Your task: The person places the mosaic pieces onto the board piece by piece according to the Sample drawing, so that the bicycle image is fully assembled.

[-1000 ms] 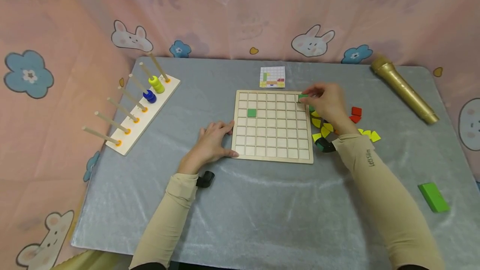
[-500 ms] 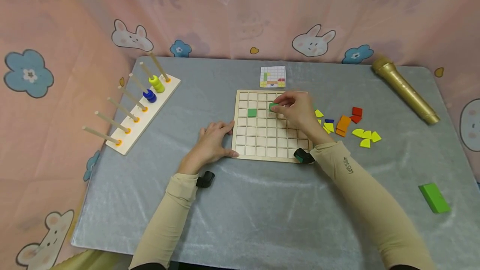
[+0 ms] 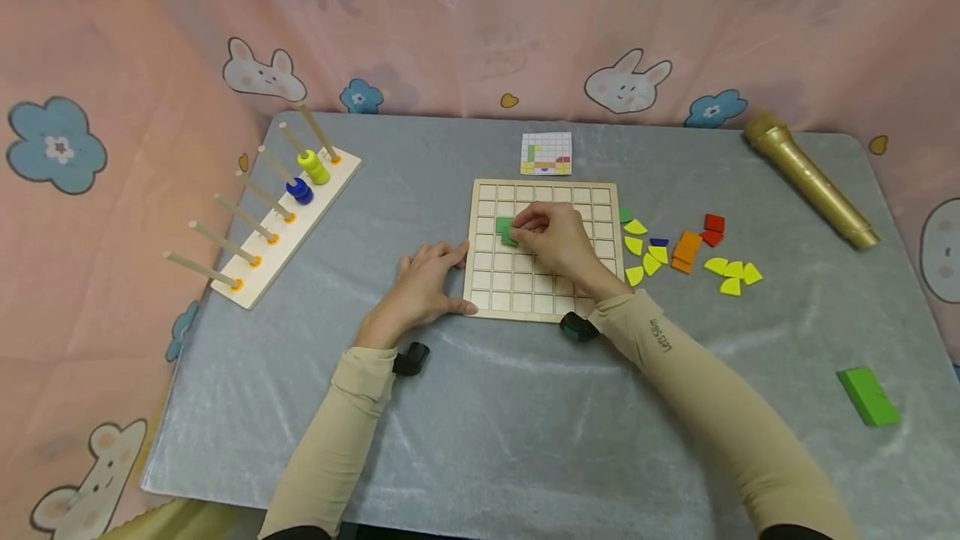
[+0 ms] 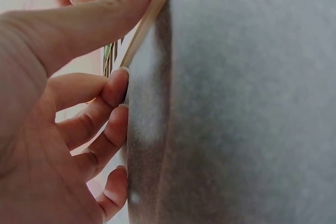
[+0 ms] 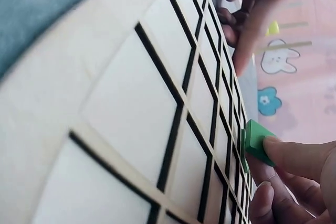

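A wooden grid board (image 3: 545,283) lies on the grey cloth, with a green square tile (image 3: 502,225) in one cell of its upper left. My right hand (image 3: 558,238) pinches another green square tile (image 5: 257,139) between thumb and fingers, just above the cells beside the first tile. In the right wrist view the held tile is tilted over the grid. At the board's left edge my left hand (image 3: 422,283) rests with fingers spread. Its thumb (image 4: 100,22) touches the board's rim near the lower left corner, and the index fingertip touches the rim higher up.
Loose yellow pieces (image 3: 652,261), orange tiles (image 3: 686,250) and red tiles (image 3: 713,225) lie right of the board. Behind it is a pattern card (image 3: 546,154). A peg stand (image 3: 288,227) stands left, a gold microphone (image 3: 810,180) back right, a green block (image 3: 868,396) front right.
My right hand has carried the green tile leftward across the board from its upper right corner, down to beside the placed green tile. My left hand has stayed at the left edge.
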`<state>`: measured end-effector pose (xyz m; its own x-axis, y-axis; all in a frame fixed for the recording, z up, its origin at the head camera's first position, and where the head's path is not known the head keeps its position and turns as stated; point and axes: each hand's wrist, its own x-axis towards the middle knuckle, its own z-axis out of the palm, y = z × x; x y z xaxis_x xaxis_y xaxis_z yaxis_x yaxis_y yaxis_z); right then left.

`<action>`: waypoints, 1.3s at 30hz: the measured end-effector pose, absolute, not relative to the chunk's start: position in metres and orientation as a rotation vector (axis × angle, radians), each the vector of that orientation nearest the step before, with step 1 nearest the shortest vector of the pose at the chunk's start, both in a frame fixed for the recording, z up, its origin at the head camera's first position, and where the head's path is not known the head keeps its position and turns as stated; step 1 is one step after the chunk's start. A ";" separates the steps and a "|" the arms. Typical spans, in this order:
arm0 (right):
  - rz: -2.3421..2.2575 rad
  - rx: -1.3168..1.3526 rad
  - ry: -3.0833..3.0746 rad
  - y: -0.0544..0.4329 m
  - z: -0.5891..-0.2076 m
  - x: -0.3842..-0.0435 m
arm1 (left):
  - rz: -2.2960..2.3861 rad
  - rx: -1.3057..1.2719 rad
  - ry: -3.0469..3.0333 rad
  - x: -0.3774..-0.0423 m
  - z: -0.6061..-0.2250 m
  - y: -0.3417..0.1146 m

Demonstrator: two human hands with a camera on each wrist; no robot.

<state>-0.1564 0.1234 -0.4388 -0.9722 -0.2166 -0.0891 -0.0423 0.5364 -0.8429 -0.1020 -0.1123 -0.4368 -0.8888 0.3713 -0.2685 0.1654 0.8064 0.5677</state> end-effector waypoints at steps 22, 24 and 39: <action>-1.176 -0.351 2.800 0.112 -0.445 -0.151 | 0.762 0.417 2.625 -0.103 -0.436 -0.111; -1.160 -0.356 2.811 0.112 -0.445 -0.151 | 0.766 0.417 2.621 -0.103 -0.435 -0.111; -1.347 -0.261 2.767 0.127 -0.450 -0.149 | 0.763 0.408 2.620 -0.101 -0.437 -0.112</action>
